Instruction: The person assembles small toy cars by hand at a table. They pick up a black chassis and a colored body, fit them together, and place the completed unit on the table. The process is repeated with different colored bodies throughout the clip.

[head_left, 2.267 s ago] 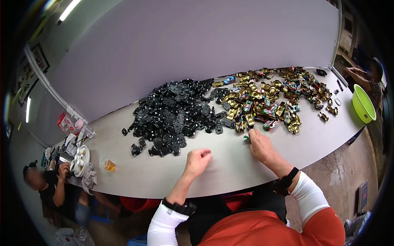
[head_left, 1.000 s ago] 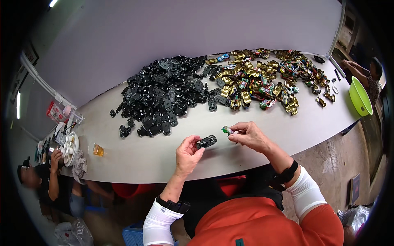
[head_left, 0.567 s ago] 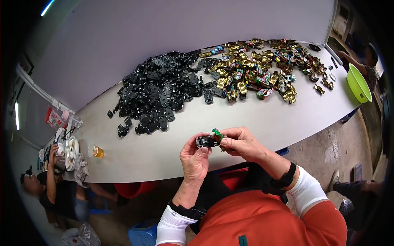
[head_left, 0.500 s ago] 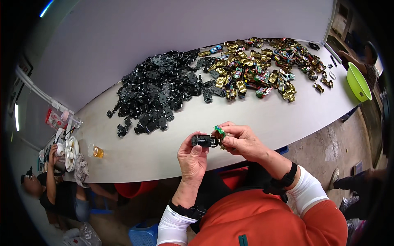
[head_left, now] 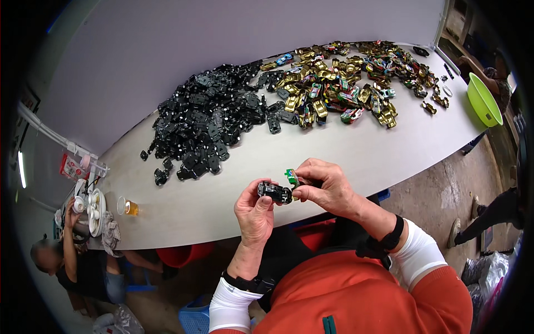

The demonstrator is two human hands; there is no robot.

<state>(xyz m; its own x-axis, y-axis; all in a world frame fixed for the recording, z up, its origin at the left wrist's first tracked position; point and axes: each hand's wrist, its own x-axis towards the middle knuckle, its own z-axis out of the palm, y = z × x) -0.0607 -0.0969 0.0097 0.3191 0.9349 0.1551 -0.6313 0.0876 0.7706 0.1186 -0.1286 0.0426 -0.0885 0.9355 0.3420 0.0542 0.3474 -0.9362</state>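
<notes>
Over the table's near edge, my left hand (head_left: 254, 214) grips a black toy car chassis (head_left: 273, 192) between thumb and fingers, its length lying roughly sideways. Close to its right end, my right hand (head_left: 325, 186) pinches a green toy car body shell (head_left: 291, 177), which is mostly covered by the fingers. Whether shell and chassis touch I cannot tell. Beyond the hands lies a large heap of black toy car chassis (head_left: 206, 119). To its right spreads a heap of gold and coloured toy car shells (head_left: 328, 89).
A lime green basin (head_left: 483, 101) stands at the table's right end. At the left are a plastic cup of amber drink (head_left: 130, 208), a white tray (head_left: 98, 211) and a rumpled cloth (head_left: 111, 231). A person (head_left: 83, 256) sits at the left; other people are at the right.
Both hands still hold their parts. The green shell has turned more upright in my right hand, and the chassis has tilted slightly. My head view has shifted a little.
</notes>
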